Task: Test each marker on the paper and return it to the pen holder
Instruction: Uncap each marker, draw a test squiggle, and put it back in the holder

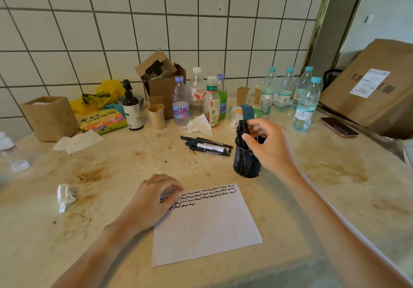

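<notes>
Two hands: R (266, 144) pinching marker (244, 129) over pen holder (247, 165), L (154, 198) loosely curled on paper (205, 225)

The right hand (266, 144) hides the pen holder's (247, 165) rim.

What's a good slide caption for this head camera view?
Right hand grips a marker at the mesh pen holder; left hand rests on the scribbled paper.

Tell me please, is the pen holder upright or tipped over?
Upright: the pen holder stands on its base on the table, markers poking out its top.
</notes>
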